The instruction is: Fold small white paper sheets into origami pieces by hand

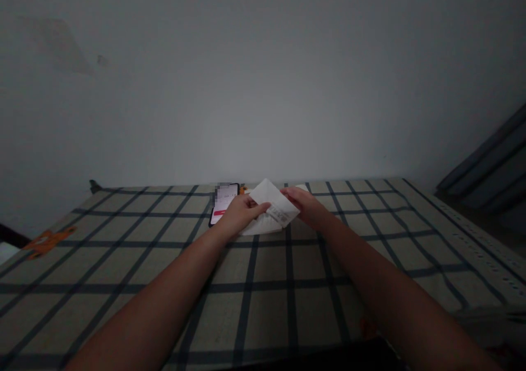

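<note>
Both hands are at a folded white paper-like piece [271, 193], tilted so one corner points up, with faint grey print low on its right part. My left hand [242, 212] pinches its left side, thumb on the near face. On the right edge, my right hand [304, 204] grips with bent fingers, partly hidden behind the piece. More white material [263, 228] spreads out under it near the cloth; whether it is the same piece I cannot tell. A phone [224, 202] with a lit screen lies just left of my left hand.
A checked cloth [172, 261] covers the surface up to a plain wall [263, 86]. Something orange [49, 242] lies at the left edge. Behind my hands, a pale flat object [303, 187] shows slightly. Dark striped fabric [489, 163] hangs at the right.
</note>
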Tool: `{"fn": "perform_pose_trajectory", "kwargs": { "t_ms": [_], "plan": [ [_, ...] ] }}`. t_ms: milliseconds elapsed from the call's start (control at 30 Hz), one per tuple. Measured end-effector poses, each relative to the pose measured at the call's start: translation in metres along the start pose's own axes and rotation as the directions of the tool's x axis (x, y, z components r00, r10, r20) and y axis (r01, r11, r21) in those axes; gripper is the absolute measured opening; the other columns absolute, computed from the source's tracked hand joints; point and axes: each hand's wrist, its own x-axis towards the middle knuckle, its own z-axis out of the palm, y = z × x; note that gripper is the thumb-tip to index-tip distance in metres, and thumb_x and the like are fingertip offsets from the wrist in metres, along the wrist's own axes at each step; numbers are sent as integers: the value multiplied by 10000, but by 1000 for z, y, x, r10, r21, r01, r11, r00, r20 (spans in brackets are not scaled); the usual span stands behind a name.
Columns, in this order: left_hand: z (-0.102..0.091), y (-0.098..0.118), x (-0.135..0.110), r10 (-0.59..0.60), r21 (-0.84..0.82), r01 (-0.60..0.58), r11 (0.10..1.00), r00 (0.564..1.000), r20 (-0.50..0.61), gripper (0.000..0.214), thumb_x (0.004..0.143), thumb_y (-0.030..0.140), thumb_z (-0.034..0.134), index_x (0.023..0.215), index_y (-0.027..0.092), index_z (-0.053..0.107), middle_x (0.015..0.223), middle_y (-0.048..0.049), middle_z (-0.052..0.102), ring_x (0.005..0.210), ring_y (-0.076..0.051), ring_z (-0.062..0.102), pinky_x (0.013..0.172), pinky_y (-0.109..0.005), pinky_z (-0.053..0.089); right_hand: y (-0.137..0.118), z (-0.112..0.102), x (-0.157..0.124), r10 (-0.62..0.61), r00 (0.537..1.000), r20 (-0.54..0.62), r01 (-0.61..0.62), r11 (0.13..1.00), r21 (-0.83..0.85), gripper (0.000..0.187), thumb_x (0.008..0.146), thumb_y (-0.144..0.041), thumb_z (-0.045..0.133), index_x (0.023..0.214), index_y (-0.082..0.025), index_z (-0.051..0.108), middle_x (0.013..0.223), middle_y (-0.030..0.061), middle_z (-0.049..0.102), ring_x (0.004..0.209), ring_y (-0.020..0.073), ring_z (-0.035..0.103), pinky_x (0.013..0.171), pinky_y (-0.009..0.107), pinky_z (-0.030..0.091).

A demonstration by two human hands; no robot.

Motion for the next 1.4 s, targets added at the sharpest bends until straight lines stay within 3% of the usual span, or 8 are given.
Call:
{"fn": "perform_pose_trajectory", "kwargs": {
  "t_ms": [167, 333, 567, 700, 1000, 1233, 1300, 1400],
  "plan": [
    [2, 1, 2, 48, 6, -48, 999, 998, -28, 375, 750, 545, 752, 688, 184, 675, 572, 12, 597, 546, -131, 512, 539, -250, 361, 0, 2, -1, 122, 993, 4, -122, 992, -16, 438, 693, -533, 863, 875, -154, 739, 847, 51, 750, 745, 177, 670, 728, 323, 519],
    [7, 0, 1, 20, -92, -13, 996, 997, 72, 451, 760, 613, 768, 661, 185, 665, 583, 19, 590, 526, -119, 507, 529, -249, 385, 5, 4, 3, 77, 990, -115, -76, 997, 10, 450, 664, -570, 858, 804, -178, 689, 738, 0, 671, 660, 145, 584, 646, 293, 448],
    [3, -4, 1, 154, 76, -151, 986, 987, -39, 325, 812, 512, 760, 805, 196, 838, 663, -20, 725, 615, -139, 590, 565, -242, 412, -3, 1, 4, -56, 987, -148, 25, 979, -203, 402, 663, -517, 845, 825, -183, 689, 573, -89, 482, 545, 86, 390, 550, 257, 285],
    [6, -3, -2, 88, -20, -88, 996, 996, -3, 315, 793, 479, 771, 858, 182, 850, 718, -40, 770, 572, -135, 630, 555, -249, 498, -3, 1, 1, -51, 993, -109, 33, 987, -159, 396, 753, -555, 795, 824, -175, 708, 657, -11, 656, 588, 116, 542, 580, 265, 403],
    [12, -4, -2, 122, -170, -158, 973, 970, -209, 356, 748, 482, 845, 877, 152, 811, 816, -67, 781, 685, -171, 703, 563, -260, 564, 3, 11, 2, -80, 974, -210, 76, 997, -28, 361, 729, -538, 852, 781, -189, 774, 810, 54, 776, 750, 180, 696, 764, 347, 578],
    [14, -2, -1, 40, -352, -72, 933, 995, -95, 998, 710, 402, 885, 1568, 107, 469, 800, -8, 763, 705, -152, 690, 595, -235, 551, 4, 12, 4, -18, 968, -249, 55, 988, 142, 706, 618, -471, 943, 1212, -217, 660, 825, 12, 777, 698, 180, 727, 728, 349, 598],
    [13, -2, 0, 20, -348, -42, 937, 998, -67, 989, 698, 404, 889, 1555, 109, 494, 798, -5, 765, 700, -147, 680, 613, -241, 552, 5, 10, 6, 25, 969, -245, 14, 988, 157, 771, 626, -476, 941, 1277, -218, 618, 747, -13, 746, 662, 181, 722, 696, 339, 594],
    [12, -2, 0, -9, -322, 3, 947, 1000, -17, 732, 682, 414, 891, 1327, 130, 691, 820, -21, 775, 701, -144, 672, 618, -242, 538, 8, 8, 6, 67, 976, -208, -44, 993, 112, 561, 654, -543, 909, 1024, -180, 695, 727, 15, 729, 645, 172, 708, 656, 320, 578]
  ]
}}
